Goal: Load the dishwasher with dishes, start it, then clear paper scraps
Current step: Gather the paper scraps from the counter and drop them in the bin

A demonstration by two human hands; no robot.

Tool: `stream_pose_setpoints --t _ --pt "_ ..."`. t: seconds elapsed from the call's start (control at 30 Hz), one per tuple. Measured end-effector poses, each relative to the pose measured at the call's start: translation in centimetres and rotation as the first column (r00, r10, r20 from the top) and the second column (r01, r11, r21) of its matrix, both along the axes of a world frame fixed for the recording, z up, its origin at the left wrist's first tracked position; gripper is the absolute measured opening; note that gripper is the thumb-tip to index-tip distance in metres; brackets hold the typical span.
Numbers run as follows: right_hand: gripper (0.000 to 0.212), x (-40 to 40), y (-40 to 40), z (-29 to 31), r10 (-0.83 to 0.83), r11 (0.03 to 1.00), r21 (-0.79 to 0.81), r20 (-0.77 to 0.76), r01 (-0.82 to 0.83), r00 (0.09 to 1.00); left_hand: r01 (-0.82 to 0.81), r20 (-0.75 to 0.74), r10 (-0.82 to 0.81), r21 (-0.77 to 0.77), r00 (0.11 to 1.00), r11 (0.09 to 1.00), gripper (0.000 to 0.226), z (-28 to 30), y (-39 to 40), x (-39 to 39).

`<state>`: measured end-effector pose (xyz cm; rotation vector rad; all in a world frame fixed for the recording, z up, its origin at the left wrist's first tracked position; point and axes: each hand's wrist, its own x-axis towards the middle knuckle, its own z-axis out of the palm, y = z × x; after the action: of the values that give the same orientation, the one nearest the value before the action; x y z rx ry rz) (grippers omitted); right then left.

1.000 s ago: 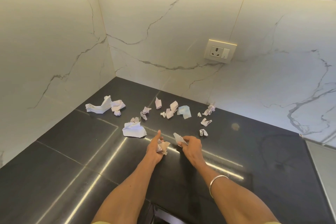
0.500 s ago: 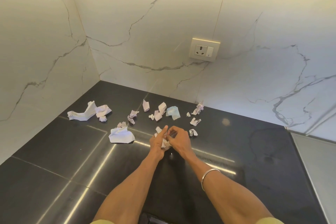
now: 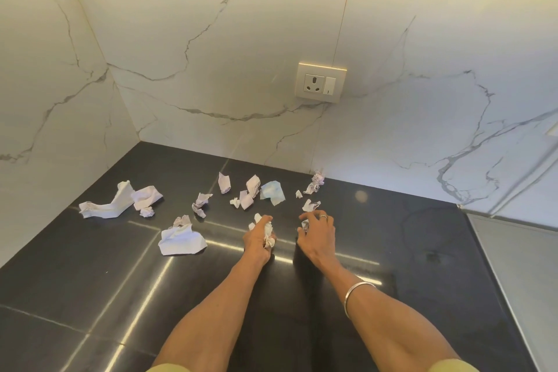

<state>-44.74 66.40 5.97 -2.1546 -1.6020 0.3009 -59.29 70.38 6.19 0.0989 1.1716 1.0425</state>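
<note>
Several crumpled white paper scraps lie scattered on the black countertop (image 3: 90, 296). My left hand (image 3: 256, 238) grips a bunch of collected scraps (image 3: 268, 234). My right hand (image 3: 317, 229), a ring on one finger, curls its fingers over a small scrap (image 3: 305, 224) on the counter. Just beyond it lies another small scrap (image 3: 311, 205). A pale blue scrap (image 3: 272, 192) and a few white pieces (image 3: 252, 190) sit farther back. A large crumpled sheet (image 3: 181, 240) lies left of my left hand, and a long torn strip (image 3: 105, 205) is at the far left.
White marble walls meet in a corner at the back left. A wall socket with a switch (image 3: 321, 83) is above the scraps. A twisted scrap (image 3: 315, 181) lies against the back wall. A light grey surface (image 3: 519, 266) borders the counter on the right.
My hands were together passing a scrap into the left hand; now they have parted. The right hand has reached right onto another small scrap. The left hand keeps its bunch.
</note>
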Motion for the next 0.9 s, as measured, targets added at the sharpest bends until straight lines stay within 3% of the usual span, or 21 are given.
stream_pose_setpoints --t 0.1,0.23,0.33,0.53,0.67,0.9 --pt "0.003 0.8 0.1 -1.0 0.021 0.999 -0.049 -0.038 -0.023 0.999 0.048 0.026 -0.048 -0.004 0.999 0.999 0.032 -0.4 0.5 0.7" --pt "0.015 1.6 0.7 -1.5 -0.014 1.000 0.002 -0.233 0.015 0.972 0.097 0.025 -0.097 -0.002 0.995 0.995 0.030 -0.7 1.1 1.2" --pt "0.009 2.0 1.3 -0.8 -0.028 0.998 0.036 -0.364 0.044 0.931 0.149 0.024 -0.150 0.016 0.988 0.989 0.028 -0.8 1.9 1.5" --pt "0.015 0.7 3.7 -0.1 -0.050 0.969 0.187 -0.482 0.159 0.875 0.251 0.006 -0.252 0.061 0.968 0.966 0.023 -0.6 3.0 2.6" --pt "0.009 -1.1 4.6 -0.3 0.019 0.963 0.237 -0.543 0.131 0.840 0.296 -0.033 -0.294 0.081 0.955 0.952 0.050 -1.2 3.1 3.2" --pt "0.006 -1.7 4.7 0.0 0.021 0.947 0.271 -0.589 0.173 0.808 0.312 -0.059 -0.307 0.121 0.950 0.942 0.063 -2.1 3.7 3.4"
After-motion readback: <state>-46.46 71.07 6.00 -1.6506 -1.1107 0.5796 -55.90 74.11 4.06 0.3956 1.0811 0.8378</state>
